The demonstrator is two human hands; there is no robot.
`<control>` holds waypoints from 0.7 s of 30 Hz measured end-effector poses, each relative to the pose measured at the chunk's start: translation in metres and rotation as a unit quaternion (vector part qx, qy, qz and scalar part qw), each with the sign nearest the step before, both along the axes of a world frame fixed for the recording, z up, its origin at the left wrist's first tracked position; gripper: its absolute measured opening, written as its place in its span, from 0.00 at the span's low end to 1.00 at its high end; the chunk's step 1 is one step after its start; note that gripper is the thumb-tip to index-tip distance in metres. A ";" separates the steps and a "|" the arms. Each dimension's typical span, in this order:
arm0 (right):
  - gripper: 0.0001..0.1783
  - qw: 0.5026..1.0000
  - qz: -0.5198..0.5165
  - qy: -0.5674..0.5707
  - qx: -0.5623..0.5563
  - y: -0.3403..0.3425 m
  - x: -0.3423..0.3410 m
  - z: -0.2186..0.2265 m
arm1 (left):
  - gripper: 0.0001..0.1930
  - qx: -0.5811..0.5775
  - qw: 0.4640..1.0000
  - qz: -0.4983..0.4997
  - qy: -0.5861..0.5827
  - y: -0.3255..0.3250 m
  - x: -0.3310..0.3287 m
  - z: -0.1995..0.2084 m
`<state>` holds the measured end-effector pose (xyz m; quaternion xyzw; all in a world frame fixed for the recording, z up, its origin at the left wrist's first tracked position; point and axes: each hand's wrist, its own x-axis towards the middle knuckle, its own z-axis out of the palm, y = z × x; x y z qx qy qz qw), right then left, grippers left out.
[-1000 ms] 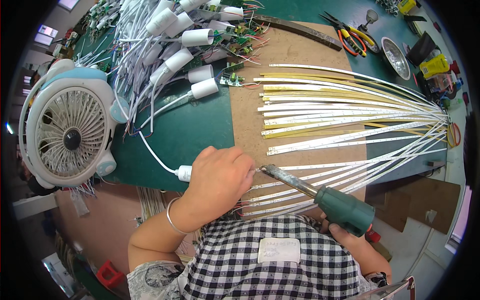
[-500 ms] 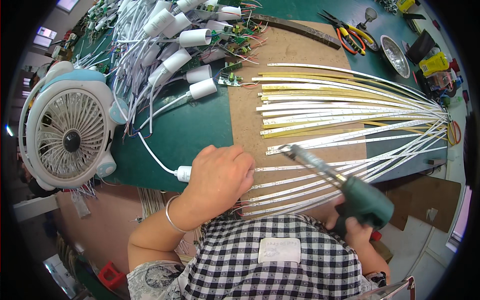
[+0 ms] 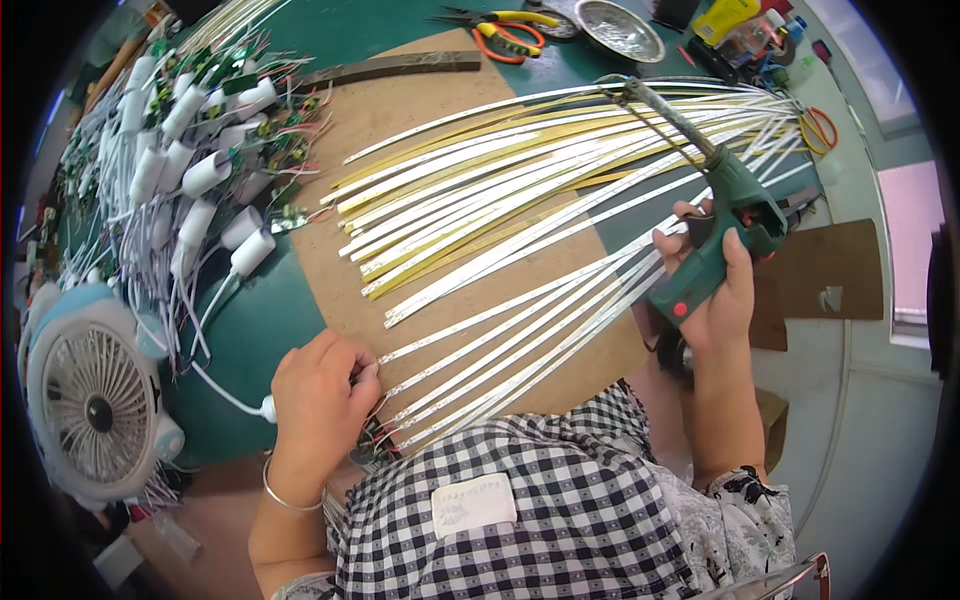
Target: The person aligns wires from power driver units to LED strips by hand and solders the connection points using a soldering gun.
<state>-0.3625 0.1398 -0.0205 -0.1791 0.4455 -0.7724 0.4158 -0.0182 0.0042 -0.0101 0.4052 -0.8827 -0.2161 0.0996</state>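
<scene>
My right hand grips a green soldering gun by its handle, with the index finger near the trigger. Its metal barrel points up and to the left, above the right part of the fanned white and yellow LED strips. My left hand is closed at the left end of one white strip; the fingers hide what they pinch. Beside that hand, a white cylindrical housing on a white cable shows only in part. Several more strips with thin wires lie just below the left fingertips.
A heap of white housings with cables and circuit boards fills the left. The white and blue fan stands at the near left. Along the back lie a dark bar, pliers, a metal dish and a yellow bottle.
The view has swung, so the bench appears shifted left. My right hand has lifted the soldering gun, and its tip has moved away from the strips' left ends. My left hand stays closed there.
</scene>
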 end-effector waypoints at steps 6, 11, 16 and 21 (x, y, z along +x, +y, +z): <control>0.24 0.991 0.115 -0.052 -0.047 -0.014 -0.012 -0.022 | 0.03 0.003 1.000 0.014 -0.002 0.000 0.007 -0.005; 0.25 0.989 0.137 -0.031 -0.048 -0.014 -0.016 -0.026 | 0.03 0.021 0.999 0.019 0.023 0.002 0.008 -0.006; 0.27 0.990 0.135 -0.014 -0.046 -0.015 -0.016 -0.025 | 0.04 0.018 0.999 0.023 0.023 0.005 0.008 -0.008; 0.27 0.989 0.145 -0.005 -0.043 -0.015 -0.017 -0.024 | 0.03 0.005 0.999 0.025 0.031 0.009 0.010 -0.012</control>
